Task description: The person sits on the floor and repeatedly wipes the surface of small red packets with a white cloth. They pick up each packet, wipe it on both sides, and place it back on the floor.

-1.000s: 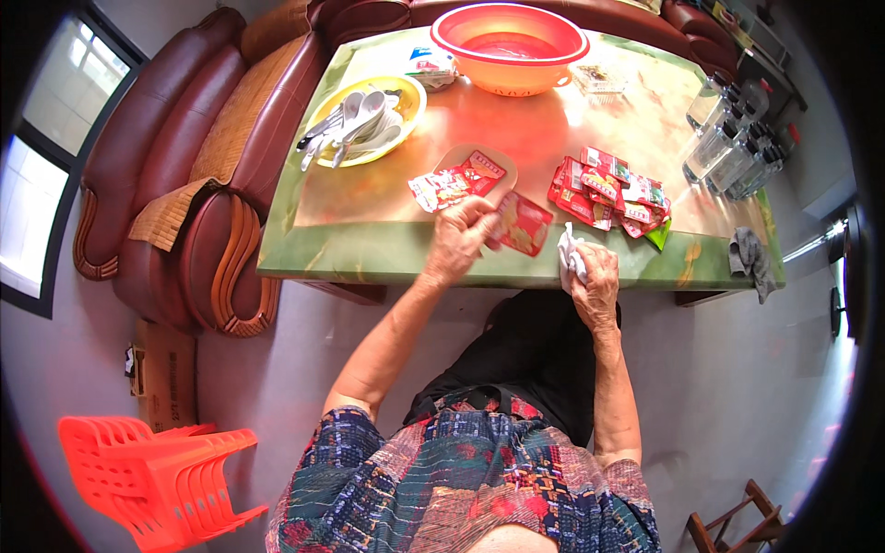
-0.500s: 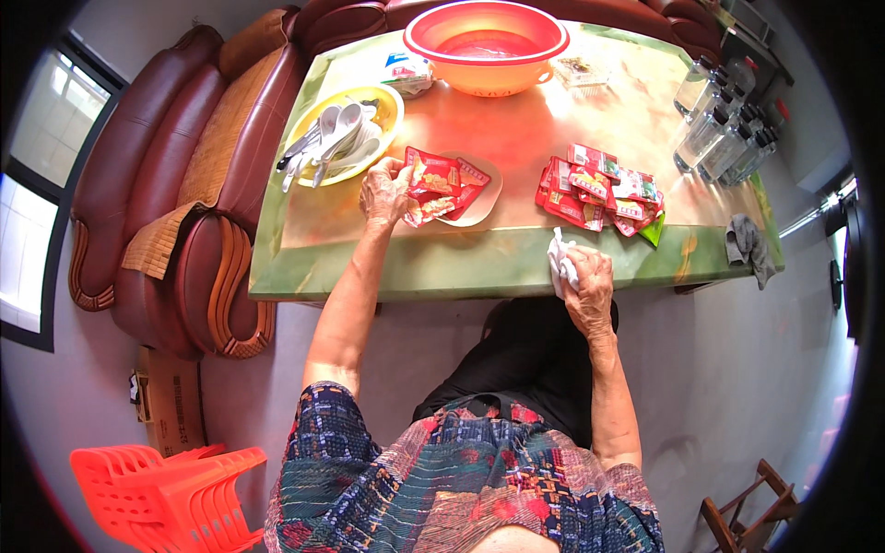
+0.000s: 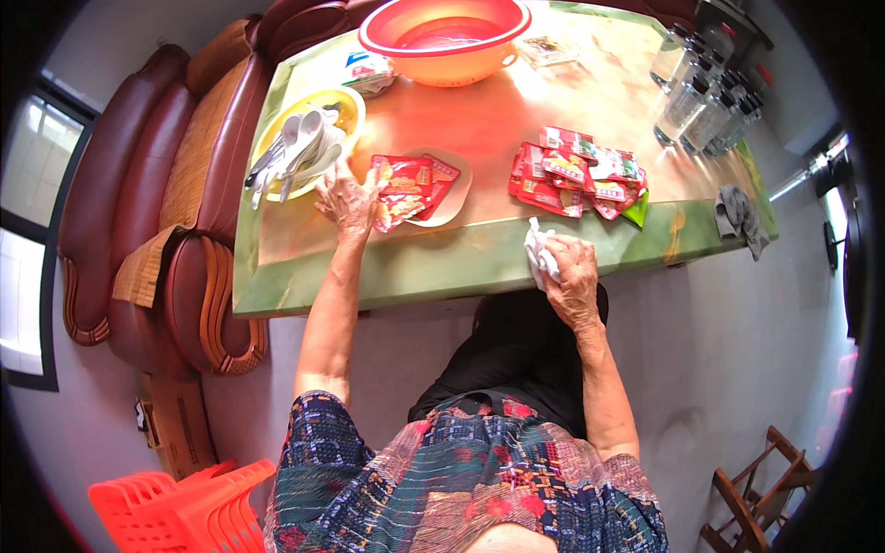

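Observation:
My left hand [image 3: 348,202] is open, fingers spread, between a yellow bowl [image 3: 355,118] of spoons and a few red food packets [image 3: 403,187]. Those packets rest on a pale oval plate [image 3: 461,180], overlapping its left side. A bundle of white and metal spoons [image 3: 302,147] fills the bowl, handles jutting over its near edge. At the table's front edge my right hand [image 3: 573,279] is closed around a crumpled white cloth [image 3: 540,253]. Beyond it lies a heap of red packets [image 3: 562,175], with a green corner [image 3: 637,210] poking out on the right.
A large red basin [image 3: 442,55] stands at the back of the marbled table [image 3: 442,276]. Several clear bottles with dark caps [image 3: 705,115] cluster at the right. A grey rag [image 3: 740,219] hangs over the right edge. Leather sofas [image 3: 129,184] line the left; red plastic chairs [image 3: 184,511] stand below.
My left hand has let go of the red packet and drawn left, its fingers spreading toward the spoon bowl. The right hand keeps the cloth. The whole view has shifted slightly.

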`<state>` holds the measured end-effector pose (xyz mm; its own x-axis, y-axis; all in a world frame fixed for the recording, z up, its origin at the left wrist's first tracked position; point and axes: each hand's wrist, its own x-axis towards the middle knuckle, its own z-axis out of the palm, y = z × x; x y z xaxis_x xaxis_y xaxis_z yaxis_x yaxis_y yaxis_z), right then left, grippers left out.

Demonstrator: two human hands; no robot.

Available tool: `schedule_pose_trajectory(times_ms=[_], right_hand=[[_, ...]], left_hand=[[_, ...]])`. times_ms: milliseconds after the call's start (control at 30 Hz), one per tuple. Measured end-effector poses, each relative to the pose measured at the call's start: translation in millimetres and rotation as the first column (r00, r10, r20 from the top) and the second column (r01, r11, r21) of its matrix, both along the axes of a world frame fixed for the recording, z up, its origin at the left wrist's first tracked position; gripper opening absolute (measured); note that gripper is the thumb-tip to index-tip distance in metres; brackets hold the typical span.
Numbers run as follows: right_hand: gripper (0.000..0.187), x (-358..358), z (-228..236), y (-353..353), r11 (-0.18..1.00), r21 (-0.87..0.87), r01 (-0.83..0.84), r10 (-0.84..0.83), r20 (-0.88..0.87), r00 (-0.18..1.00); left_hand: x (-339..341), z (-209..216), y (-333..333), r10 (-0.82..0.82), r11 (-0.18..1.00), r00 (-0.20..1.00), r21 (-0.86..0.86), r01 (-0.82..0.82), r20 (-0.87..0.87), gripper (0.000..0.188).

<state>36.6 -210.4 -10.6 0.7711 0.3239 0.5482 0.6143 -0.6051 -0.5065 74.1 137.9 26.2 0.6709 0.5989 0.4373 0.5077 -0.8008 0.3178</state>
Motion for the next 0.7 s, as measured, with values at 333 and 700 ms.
schedule_pose_trajectory(times_ms=[333, 700], right_hand=[[0.046, 3, -1, -3, 1.0, -0.007, 0.003, -0.003, 0.035, 0.999], [0.043, 3, 2, -1, 0.998, 0.064, 0.0, -0.001, 0.013, 1.0]], left_hand=[[40, 26, -149, -0.628, 0.778, 0.778, -0.021, 0.628, 0.02, 0.016], [104, 6, -216, -0.773, 0.622, 0.566, -0.163, 0.766, -0.288, 0.063]])
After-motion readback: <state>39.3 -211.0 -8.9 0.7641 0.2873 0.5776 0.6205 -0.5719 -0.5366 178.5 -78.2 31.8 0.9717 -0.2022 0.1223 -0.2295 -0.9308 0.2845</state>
